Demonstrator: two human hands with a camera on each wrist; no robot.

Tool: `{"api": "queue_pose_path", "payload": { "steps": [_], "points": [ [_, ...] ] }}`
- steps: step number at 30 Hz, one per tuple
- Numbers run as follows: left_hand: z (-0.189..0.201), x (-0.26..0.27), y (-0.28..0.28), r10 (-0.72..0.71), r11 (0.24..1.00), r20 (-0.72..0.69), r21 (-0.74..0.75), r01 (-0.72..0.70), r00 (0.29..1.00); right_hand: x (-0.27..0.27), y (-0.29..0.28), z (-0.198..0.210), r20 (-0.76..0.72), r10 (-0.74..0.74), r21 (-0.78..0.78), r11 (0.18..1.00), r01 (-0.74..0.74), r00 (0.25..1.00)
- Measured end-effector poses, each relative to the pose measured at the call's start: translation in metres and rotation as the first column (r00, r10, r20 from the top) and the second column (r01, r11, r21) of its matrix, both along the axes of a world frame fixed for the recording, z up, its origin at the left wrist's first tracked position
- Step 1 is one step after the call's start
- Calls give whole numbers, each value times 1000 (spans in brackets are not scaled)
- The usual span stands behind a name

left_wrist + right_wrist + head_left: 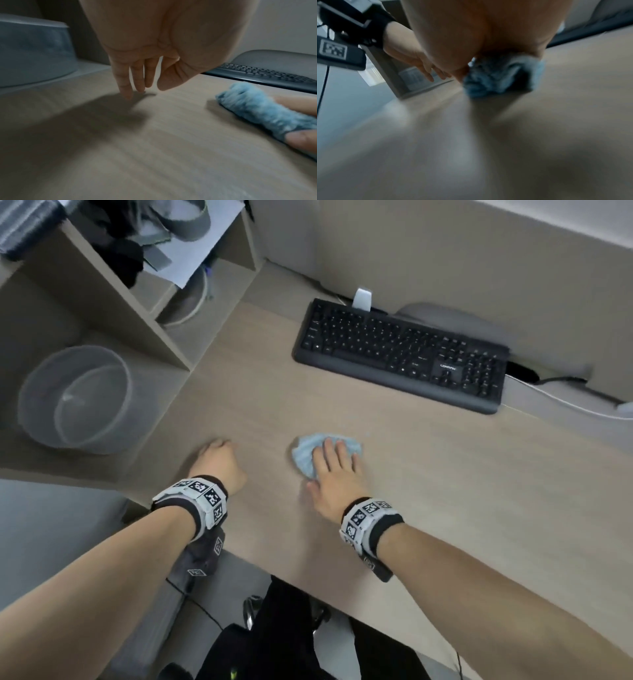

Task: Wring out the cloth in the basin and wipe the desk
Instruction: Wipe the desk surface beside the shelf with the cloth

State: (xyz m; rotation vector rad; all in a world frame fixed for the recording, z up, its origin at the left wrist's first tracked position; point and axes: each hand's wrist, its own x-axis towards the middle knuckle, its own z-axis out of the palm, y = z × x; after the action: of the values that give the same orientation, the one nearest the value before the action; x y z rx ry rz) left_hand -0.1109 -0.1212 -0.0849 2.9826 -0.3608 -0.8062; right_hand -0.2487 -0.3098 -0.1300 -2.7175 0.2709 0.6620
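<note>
A crumpled light blue cloth (306,453) lies on the wooden desk (445,494) near its front. My right hand (335,462) lies flat on top of the cloth with straight fingers, pressing it onto the desk; the right wrist view shows the cloth (498,79) bunched under the palm. My left hand (219,455) is to the left of the cloth, holding nothing. Its fingers (127,88) hang down loosely and their tips touch the desk. The translucent grey basin (73,400) stands on a lower surface at the left, apart from both hands.
A black keyboard (400,356) lies at the back of the desk, with a white cable (565,405) to its right. A shelf unit (113,302) with a bowl and dark clutter rises at the back left. A black chair is below the desk's front edge.
</note>
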Motion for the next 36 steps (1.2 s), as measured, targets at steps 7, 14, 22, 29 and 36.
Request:
{"api": "queue_pose_path", "payload": {
  "steps": [7,14,22,29,36],
  "points": [
    [-11,30,-43,-144,988,-28,-61,142,989,-26,-99,-11,1,-311,-108,945,309,950],
    [-16,57,-51,-308,947,-64,78,312,949,13,-112,-4,-14,-562,-117,822,557,827],
    [-6,76,-77,-460,848,-128,228,478,878,28,-55,-8,78,-241,31,971,239,967],
    [-2,77,-94,-447,841,-136,272,467,884,13,-134,-1,26,-553,-95,828,553,833],
    [-3,71,-96,-335,890,-156,272,366,929,61,-81,2,16,-241,51,969,240,970]
  ]
}}
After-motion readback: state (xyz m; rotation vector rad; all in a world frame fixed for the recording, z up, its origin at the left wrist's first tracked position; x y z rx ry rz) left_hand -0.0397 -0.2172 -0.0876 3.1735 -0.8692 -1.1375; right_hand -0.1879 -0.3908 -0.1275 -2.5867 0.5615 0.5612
